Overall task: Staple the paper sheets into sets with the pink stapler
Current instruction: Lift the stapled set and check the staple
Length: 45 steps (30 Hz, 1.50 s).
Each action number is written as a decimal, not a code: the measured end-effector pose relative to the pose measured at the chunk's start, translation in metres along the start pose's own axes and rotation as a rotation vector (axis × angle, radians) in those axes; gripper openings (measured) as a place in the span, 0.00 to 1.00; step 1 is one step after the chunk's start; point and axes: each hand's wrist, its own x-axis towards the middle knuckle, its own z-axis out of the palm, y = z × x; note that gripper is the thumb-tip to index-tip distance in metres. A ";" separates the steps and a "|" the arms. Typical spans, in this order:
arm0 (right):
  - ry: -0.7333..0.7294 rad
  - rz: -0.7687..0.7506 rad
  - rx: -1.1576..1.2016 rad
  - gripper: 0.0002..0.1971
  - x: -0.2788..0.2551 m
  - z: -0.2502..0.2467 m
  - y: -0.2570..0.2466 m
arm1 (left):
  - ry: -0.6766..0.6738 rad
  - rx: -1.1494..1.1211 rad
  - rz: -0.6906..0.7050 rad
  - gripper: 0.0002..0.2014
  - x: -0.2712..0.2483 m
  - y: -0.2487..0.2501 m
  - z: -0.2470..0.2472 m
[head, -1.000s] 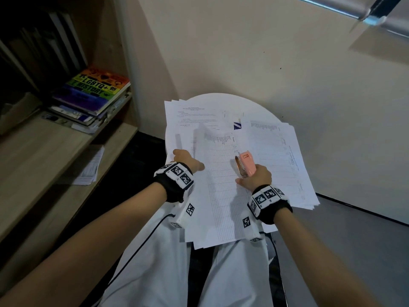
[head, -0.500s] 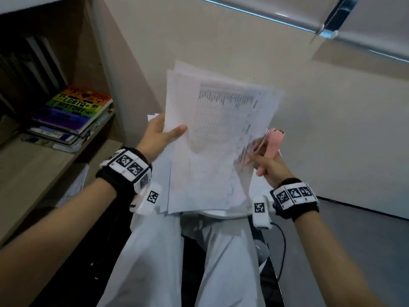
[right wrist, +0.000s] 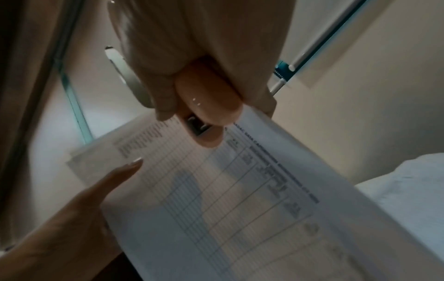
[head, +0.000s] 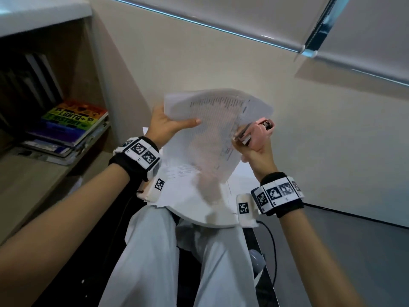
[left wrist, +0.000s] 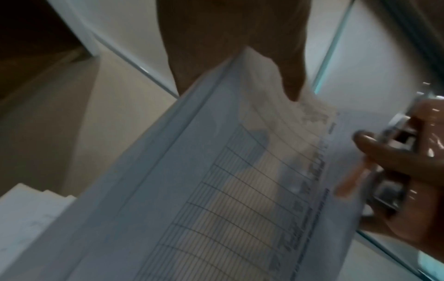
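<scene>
Pink plastic marked the one stapler (head: 259, 135), gripped in the right hand (head: 256, 149) with its mouth at the right edge of a raised set of paper sheets (head: 210, 134). How many sheets the set held was too blurred to count. The left hand (head: 164, 127) pinched its left edge, thumb across the printed table. More sheets (head: 188, 193) lay loose on one round white table (head: 208, 220) below. On the wooden shelf (head: 33, 173) one stack of books (head: 66, 131) lay flat, the top cover reading "LGBTQ+ HISTORY".
</scene>
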 end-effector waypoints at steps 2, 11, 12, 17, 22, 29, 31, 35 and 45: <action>-0.050 0.009 -0.004 0.13 -0.001 -0.006 0.001 | -0.072 0.009 -0.040 0.27 0.004 0.002 -0.004; 0.001 0.012 0.057 0.20 0.010 -0.005 -0.003 | -0.039 -0.031 0.022 0.16 0.020 0.007 0.001; -0.002 0.007 0.044 0.19 0.011 -0.005 -0.005 | -0.019 -0.036 0.052 0.16 0.019 0.008 0.004; 0.026 -0.036 0.018 0.20 0.015 0.001 -0.013 | 0.032 -0.063 0.162 0.14 0.016 0.015 0.014; 0.080 0.071 -0.046 0.23 0.009 -0.001 0.005 | 0.017 0.001 0.055 0.13 0.005 -0.018 0.008; 0.156 -0.020 0.009 0.14 0.016 0.000 -0.021 | 0.000 -0.027 0.076 0.13 0.015 -0.001 0.011; 0.343 -0.096 0.130 0.31 0.020 0.006 -0.037 | 0.055 -0.026 0.097 0.14 0.016 -0.001 0.011; 0.621 -0.275 0.373 0.12 0.023 0.026 -0.098 | 0.079 -0.047 0.145 0.07 0.017 0.003 0.014; 0.382 -0.392 0.264 0.13 0.030 0.086 -0.143 | 0.110 0.037 0.215 0.02 0.015 0.002 0.000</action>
